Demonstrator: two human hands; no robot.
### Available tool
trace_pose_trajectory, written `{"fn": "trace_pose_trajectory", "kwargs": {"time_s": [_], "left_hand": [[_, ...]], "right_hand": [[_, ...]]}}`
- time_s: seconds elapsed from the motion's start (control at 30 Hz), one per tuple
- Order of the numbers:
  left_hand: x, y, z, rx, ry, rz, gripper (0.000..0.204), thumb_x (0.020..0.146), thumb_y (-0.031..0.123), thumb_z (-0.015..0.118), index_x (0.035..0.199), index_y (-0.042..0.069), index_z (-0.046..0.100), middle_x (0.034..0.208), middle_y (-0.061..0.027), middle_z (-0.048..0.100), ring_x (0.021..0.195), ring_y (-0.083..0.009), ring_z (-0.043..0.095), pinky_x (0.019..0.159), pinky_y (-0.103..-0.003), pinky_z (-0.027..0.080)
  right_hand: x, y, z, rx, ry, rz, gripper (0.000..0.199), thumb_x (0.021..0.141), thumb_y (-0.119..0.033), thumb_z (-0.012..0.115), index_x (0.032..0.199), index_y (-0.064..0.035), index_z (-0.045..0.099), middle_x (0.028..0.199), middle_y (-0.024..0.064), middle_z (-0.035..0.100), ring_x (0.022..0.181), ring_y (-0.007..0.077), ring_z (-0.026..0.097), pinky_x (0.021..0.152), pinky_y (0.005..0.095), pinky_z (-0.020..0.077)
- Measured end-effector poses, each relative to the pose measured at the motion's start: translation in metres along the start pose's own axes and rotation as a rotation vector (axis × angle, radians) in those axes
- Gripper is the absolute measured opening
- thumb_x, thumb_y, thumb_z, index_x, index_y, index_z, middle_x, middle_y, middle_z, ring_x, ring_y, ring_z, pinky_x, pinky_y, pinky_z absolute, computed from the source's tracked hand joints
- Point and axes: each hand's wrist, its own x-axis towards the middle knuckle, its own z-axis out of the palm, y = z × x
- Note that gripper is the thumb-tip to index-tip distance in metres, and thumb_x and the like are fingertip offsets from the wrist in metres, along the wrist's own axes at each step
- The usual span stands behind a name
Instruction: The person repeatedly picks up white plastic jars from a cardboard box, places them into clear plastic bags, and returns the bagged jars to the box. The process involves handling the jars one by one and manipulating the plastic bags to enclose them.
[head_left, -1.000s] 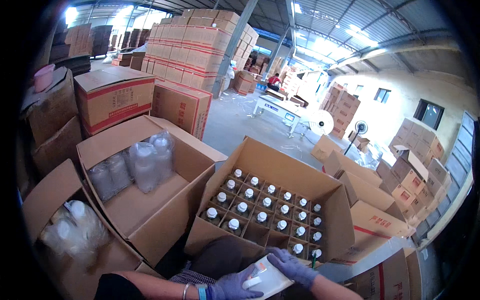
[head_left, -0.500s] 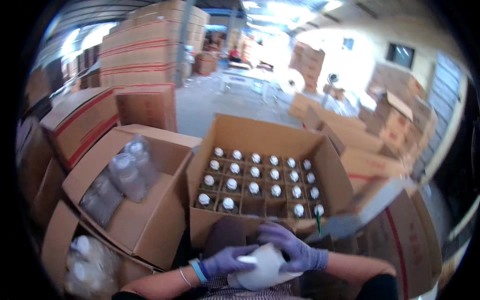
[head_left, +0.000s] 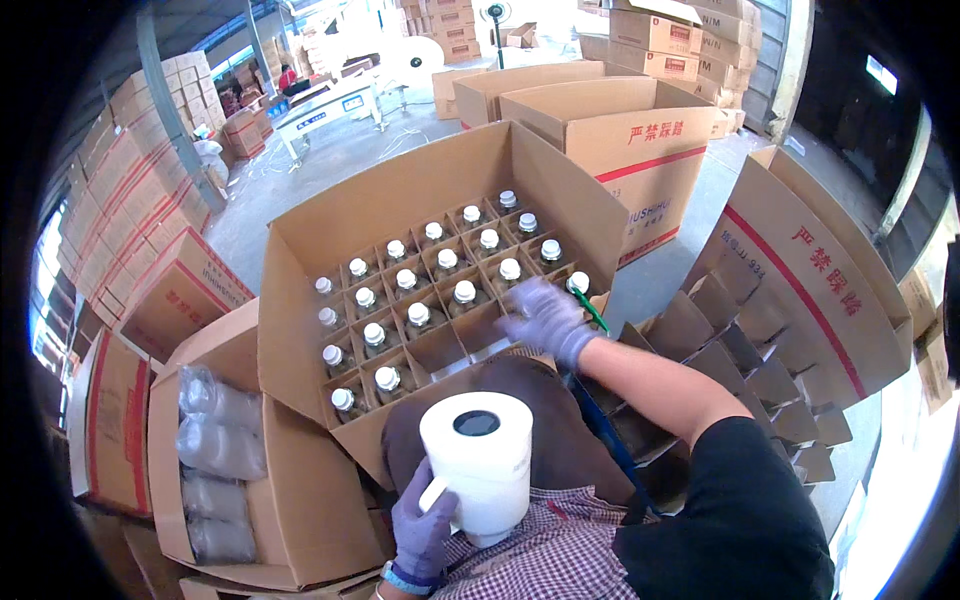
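My left hand (head_left: 420, 525), in a purple-grey glove, is closed around the side of a white roll (head_left: 490, 475) in my lap. The roll has a dark round hole in its top, and a white loop stands out by my thumb. My gloved right hand (head_left: 552, 325) reaches over the near right of a large open carton (head_left: 390, 200), its fingers smeared by motion. Rows of clear bottles with white caps (head_left: 465, 292) stand upright in the carton's cardboard dividers. Several near cells hold no bottle. A thin green strip (head_left: 592, 310) lies beside the right-hand cap.
At the left, an open carton (head_left: 300, 480) holds plastic-wrapped clear bottles (head_left: 222, 450). Cardboard dividers (head_left: 700, 330) and a tall open carton (head_left: 800, 280) stand to the right. More open cartons (head_left: 630, 150) are behind. A table (head_left: 325, 115) stands farther back.
My right hand has left the white roll and moved forward over the bottle carton. My left hand still holds the roll, now upright. The view has turned to the right.
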Motion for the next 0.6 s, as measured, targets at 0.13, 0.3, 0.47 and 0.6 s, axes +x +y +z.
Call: {"fn": "trace_pose_trajectory", "kwargs": {"time_s": [0.13,0.3,0.47,0.6], "left_hand": [[-0.005,0.006,-0.018,-0.066,0.036,-0.128,0.059,0.088,0.027,0.065,0.137,-0.006,0.056,0.102,-0.0035,0.067,0.083,-0.0135,0.062,0.069,-0.031,0.051],[0.012,-0.012,-0.033,0.500,-0.080,0.228,0.036,0.096,0.020,0.056,0.123,-0.003,0.063,0.101,-0.0138,0.068,0.087,-0.0229,0.067,0.073,-0.032,0.053],[0.033,-0.026,-0.047,0.532,-0.184,0.482,0.028,0.090,0.000,0.059,0.117,-0.004,0.065,0.109,-0.0185,0.068,0.099,-0.0303,0.070,0.081,-0.036,0.056],[0.049,-0.019,-0.054,0.082,-0.496,0.053,0.044,0.089,0.019,0.070,0.126,-0.003,0.061,0.116,-0.0133,0.069,0.105,-0.0239,0.068,0.089,-0.035,0.055]], "right_hand": [[-0.001,0.120,0.027,-0.222,-0.032,0.576,0.048,0.087,-0.050,0.069,0.114,-0.0106,0.071,0.121,0.0191,0.064,0.109,0.0346,0.067,0.092,0.0451,0.0549],[-0.002,0.178,0.054,-0.075,-0.071,0.509,0.042,0.088,-0.048,0.069,0.105,-0.0095,0.075,0.103,0.0176,0.073,0.101,0.0367,0.069,0.089,0.0462,0.0545],[-0.010,0.129,-0.027,0.862,0.134,0.474,0.035,0.097,-0.037,0.063,0.097,-0.0030,0.068,0.084,0.0093,0.067,0.080,0.0176,0.065,0.073,0.0342,0.0537],[-0.059,0.011,-0.129,0.807,-0.359,-0.084,0.023,0.089,-0.018,0.072,0.104,-0.0049,0.062,0.088,0.0046,0.064,0.085,0.0137,0.065,0.078,0.0316,0.0548]]}}
